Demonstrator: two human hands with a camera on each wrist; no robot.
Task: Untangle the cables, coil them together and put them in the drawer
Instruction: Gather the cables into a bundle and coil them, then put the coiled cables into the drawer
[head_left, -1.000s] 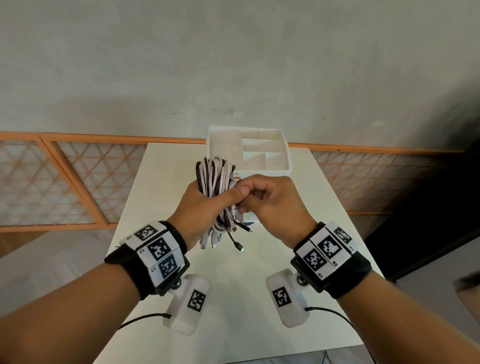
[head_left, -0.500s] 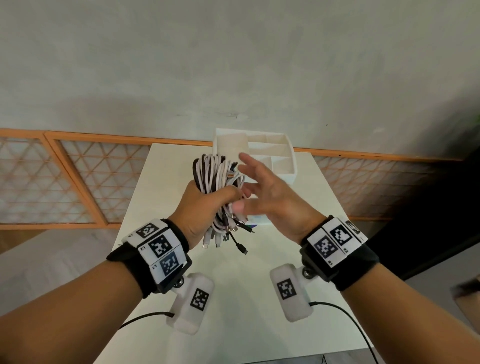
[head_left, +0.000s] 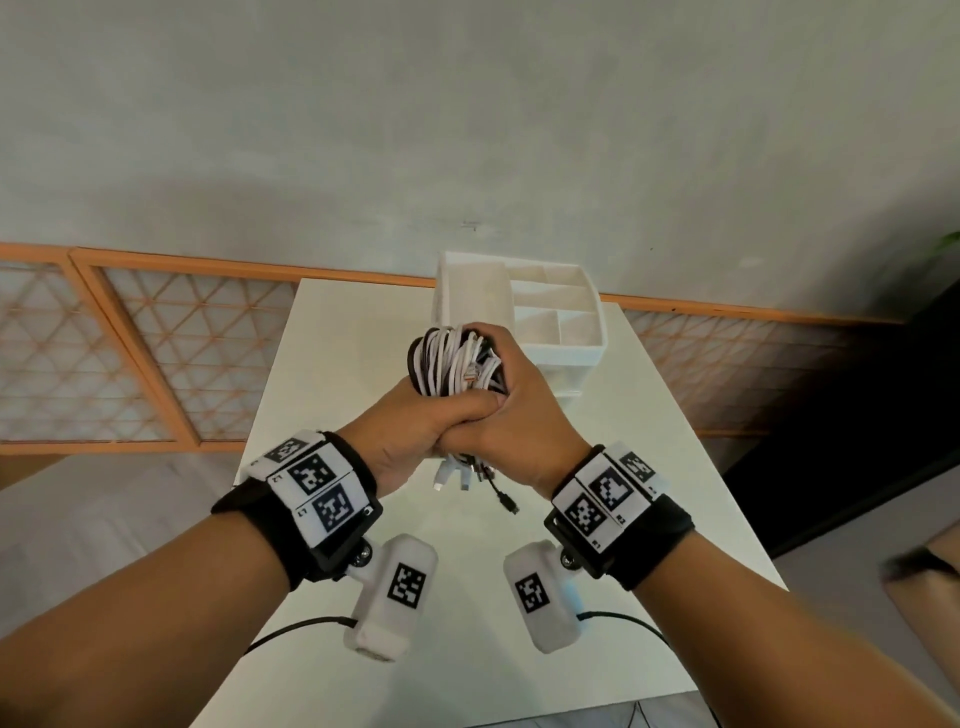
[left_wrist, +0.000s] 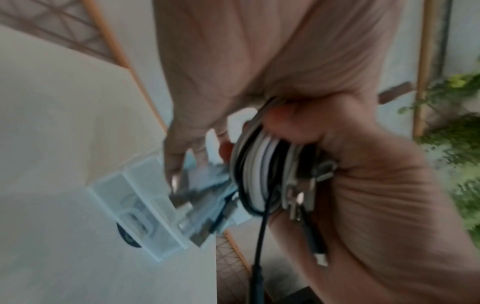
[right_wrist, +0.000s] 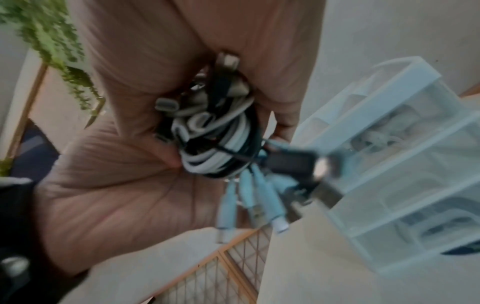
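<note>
A coiled bundle of white and black cables (head_left: 451, 362) is held upright above the white table (head_left: 332, 358). My left hand (head_left: 415, 431) grips the bundle's lower part from the left. My right hand (head_left: 519, 410) wraps round it from the right, fingers over the coil's top, pressed against the left hand. Several plugs (head_left: 470, 480) hang below the fists. The bundle (left_wrist: 259, 174) shows between both hands in the left wrist view, blurred. In the right wrist view the bundle (right_wrist: 215, 142) and its plugs (right_wrist: 249, 201) hang close to the white drawer unit (right_wrist: 402, 185). That drawer unit (head_left: 550, 317) stands just behind the hands.
The drawer unit has open compartments on top and translucent drawers, one with cables inside (right_wrist: 384, 131). The table's right edge (head_left: 691, 441) and left edge (head_left: 270, 405) are close. An orange lattice rail (head_left: 156, 353) runs behind. A green plant (left_wrist: 457, 127) is nearby.
My right hand let go of the bundle and opened, then closed round the coil against the left hand. The bundle rose slightly toward the drawer unit.
</note>
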